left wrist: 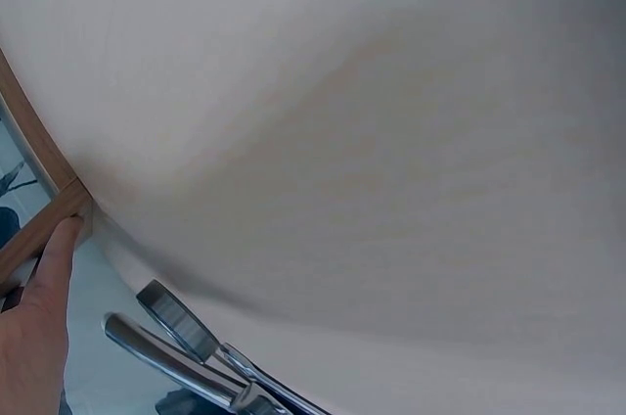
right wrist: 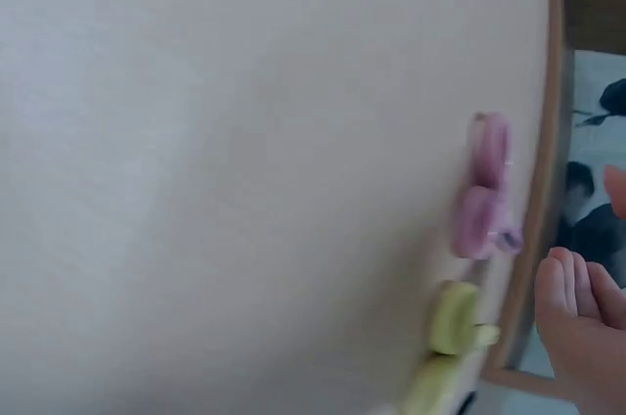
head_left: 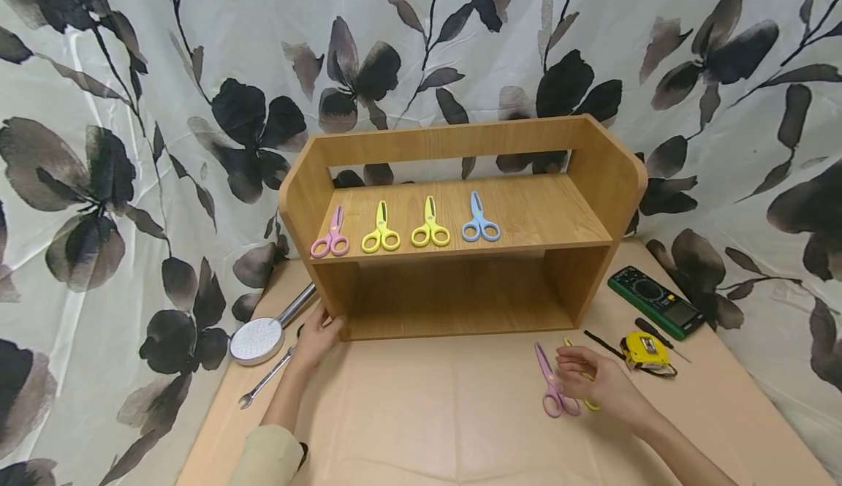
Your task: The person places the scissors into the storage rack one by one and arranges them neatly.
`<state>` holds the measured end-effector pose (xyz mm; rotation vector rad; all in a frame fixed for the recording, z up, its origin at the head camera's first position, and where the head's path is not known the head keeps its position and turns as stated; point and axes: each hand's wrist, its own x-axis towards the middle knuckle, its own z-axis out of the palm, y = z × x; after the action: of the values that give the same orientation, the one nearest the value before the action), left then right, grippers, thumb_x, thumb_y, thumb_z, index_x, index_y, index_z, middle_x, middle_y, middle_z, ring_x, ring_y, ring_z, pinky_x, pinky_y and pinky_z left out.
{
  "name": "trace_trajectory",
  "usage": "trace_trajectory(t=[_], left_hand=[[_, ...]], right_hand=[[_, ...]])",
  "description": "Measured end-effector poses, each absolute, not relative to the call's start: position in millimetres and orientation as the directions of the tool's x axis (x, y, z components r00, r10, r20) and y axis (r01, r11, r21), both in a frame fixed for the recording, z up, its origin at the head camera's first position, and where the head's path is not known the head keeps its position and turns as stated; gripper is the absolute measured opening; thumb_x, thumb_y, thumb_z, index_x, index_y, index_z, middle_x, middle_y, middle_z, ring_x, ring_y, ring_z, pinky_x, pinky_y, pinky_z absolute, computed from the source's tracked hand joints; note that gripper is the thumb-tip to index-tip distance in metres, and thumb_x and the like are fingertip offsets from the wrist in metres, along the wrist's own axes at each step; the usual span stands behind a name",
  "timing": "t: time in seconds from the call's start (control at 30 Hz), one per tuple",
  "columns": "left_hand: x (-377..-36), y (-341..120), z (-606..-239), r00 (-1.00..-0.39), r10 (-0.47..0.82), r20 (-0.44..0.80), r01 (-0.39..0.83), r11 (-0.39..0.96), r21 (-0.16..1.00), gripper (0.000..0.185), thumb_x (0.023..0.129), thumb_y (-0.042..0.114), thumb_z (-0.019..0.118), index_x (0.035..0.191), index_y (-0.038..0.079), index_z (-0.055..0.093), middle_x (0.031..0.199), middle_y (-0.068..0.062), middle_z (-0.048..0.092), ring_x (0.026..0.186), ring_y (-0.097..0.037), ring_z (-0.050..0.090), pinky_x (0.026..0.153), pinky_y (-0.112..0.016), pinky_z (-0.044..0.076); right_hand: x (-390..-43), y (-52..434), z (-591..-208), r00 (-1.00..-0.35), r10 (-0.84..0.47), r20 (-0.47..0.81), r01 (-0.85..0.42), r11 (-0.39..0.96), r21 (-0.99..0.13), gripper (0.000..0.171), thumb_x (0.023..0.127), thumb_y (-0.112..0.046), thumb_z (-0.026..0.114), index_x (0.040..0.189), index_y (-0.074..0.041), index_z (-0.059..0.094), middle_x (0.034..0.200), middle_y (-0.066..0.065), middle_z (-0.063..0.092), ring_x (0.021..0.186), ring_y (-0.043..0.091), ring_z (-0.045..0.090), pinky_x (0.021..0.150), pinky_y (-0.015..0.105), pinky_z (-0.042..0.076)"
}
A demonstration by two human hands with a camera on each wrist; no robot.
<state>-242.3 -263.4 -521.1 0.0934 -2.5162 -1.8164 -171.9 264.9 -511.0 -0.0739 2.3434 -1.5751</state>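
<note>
Pale sleeve (head_left: 264,458) foremost; beyond it, wooden shelf (head_left: 615,172), two hands, and scissors up and down.
On the table (head_left: 454,413), the shelf could jolt if the left hand (head_left: 319,341) pushed its lower front corner, perhaps shifting the pink (head_left: 333,236), two yellow (head_left: 381,230) (head_left: 430,226) and blue scissors (head_left: 477,223) lined along its upper board; the left fingers touch that corner, but whether they grip it I can't tell. The right hand (head_left: 601,382) has its fingers together, thumb apart, pinching nothing, by the loose pink scissors (head_left: 550,380) and loose yellow scissors (right wrist: 452,319) on the table's right. Those two lie close and the hand hides much of the yellow pair, so a careless grasp could nudge its neighbour.
</note>
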Motion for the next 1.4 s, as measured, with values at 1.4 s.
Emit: trace_trajectory(t=[1.4], left_hand=[[-243,-264,-524,-0.996,-0.080,-0.033,-0.056,0.299,0.953,0.065,0.103,0.008,0.055,0.164,0.016,0.031,0.158,-0.026,0.044,0.134,-0.043,0.053,0.097,-0.043,0.057]], right_hand=[[-152,242,-535,-0.991,-0.104,-0.086,-0.013,0.710,-0.704,0.063,0.067,0.011,0.077,0.129,0.006,0.064,0.116,0.013,0.066,0.105,0.023,0.065,0.087,0.028,0.058]])
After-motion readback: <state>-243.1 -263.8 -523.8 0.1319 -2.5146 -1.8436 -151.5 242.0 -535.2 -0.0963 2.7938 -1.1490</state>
